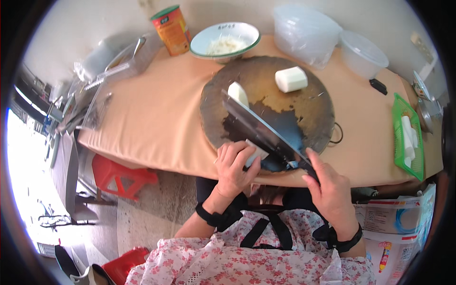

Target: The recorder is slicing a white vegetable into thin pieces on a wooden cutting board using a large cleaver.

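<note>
A round cutting board [278, 107], dark and wet in its middle and near part, lies on the cloth-covered table. My right hand [329, 185] grips the black handle of a cleaver [265, 128], whose wide blade slants up and left over the board. At the board's near left edge, my left hand [237, 164] holds a white peeled vegetable piece [255, 154], partly hidden by the fingers. One white peeled piece [238, 93] lies just beyond the blade's far end. A thicker cut piece [291, 79] rests at the board's far right.
An enamel bowl [199, 42] with white shreds and an orange can [172, 32] stand behind the board. Plastic tubs [306, 32] are at the back right, a green basket [408, 139] at the right edge. Clear trays [124, 67] stand left; a red stool [121, 176] is below.
</note>
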### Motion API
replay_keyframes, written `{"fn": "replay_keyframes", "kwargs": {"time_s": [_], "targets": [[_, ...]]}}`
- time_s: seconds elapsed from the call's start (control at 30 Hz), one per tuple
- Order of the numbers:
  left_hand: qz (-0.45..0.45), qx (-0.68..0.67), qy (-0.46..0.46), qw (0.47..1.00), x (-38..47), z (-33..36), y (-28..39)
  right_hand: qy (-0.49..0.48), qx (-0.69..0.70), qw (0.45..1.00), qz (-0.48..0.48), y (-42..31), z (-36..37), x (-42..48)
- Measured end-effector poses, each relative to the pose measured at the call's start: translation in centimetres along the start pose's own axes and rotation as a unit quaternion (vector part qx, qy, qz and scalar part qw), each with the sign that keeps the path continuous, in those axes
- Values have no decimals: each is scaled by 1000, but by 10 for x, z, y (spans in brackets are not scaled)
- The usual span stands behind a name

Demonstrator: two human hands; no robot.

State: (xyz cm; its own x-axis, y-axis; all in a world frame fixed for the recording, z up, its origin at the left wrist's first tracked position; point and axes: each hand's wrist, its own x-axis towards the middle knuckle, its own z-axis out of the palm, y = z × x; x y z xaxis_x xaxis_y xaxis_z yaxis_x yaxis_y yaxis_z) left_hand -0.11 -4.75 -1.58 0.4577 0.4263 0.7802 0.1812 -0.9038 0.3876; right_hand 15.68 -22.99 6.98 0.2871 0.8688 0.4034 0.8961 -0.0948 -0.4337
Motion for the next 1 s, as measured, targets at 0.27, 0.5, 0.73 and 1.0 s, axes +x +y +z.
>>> {"fn": "replay_keyframes", "kwargs": {"time_s": [0.27,0.5,0.73,1.0], "targets": [[1,11,12,1000,-3,-4,5,4,-5,1000,-16,3,2,-8],[0,7,10,1000,-2,-1,6,1,5,1000,-14,5,1,-9],[-3,6,8,1000,-3,-2,2,-2,20,1000,-6,6,1,-4],[4,13,0,1000,-3,-2,2,55,81,994,-40,16,5,0]]}}
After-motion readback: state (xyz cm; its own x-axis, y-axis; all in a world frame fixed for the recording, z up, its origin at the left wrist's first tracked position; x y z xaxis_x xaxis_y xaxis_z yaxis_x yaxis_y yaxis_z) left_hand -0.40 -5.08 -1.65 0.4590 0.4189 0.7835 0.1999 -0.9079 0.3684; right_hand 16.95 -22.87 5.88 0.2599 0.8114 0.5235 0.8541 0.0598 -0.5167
